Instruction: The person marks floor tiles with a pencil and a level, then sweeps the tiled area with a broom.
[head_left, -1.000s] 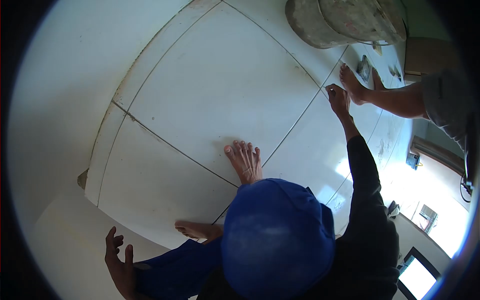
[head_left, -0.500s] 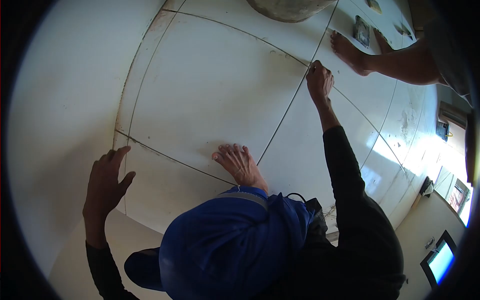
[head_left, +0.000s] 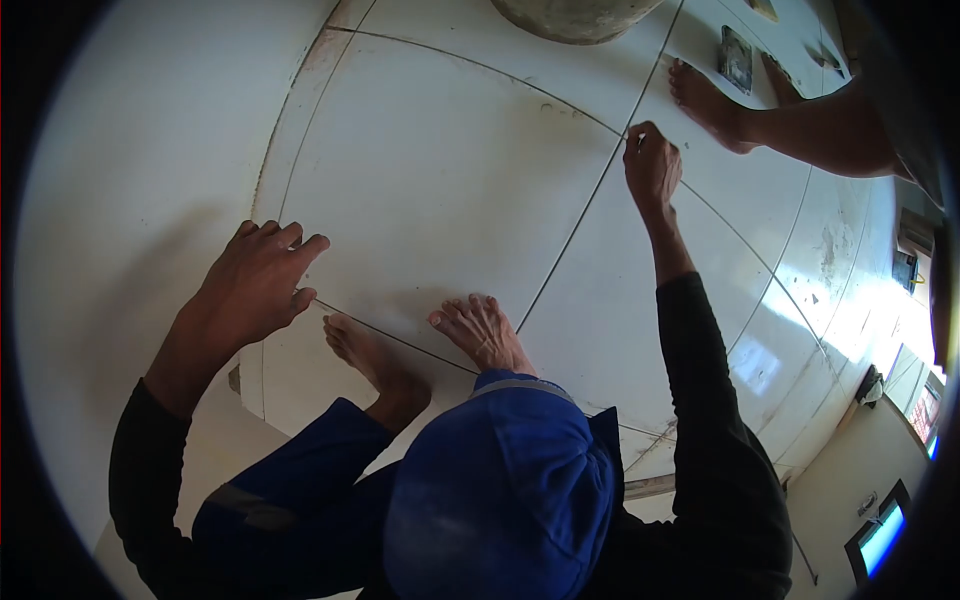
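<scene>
My left hand (head_left: 262,280) is over the floor's edge beside the white wall, with its fingers bent and apart and nothing visible in them. My right hand (head_left: 655,165) is on the floor where the dark joints between the large white tiles (head_left: 450,160) meet. Its fingers are curled together in a pinch; whatever they hold, if anything, is hidden. Both my feet show on the tiles, the nearer one (head_left: 484,330) between my arms and the other (head_left: 365,360) by the wall side.
At the top stands a round, dirty container (head_left: 575,20). Another person's foot (head_left: 710,105) rests just beyond my right hand, next to a small dark rectangular thing (head_left: 736,60). The white wall (head_left: 120,180) rises on the left.
My left hand has moved right and up from the wall side. My other foot and blue-clad leg have come into view at lower left. The right hand stays near the same tile corner.
</scene>
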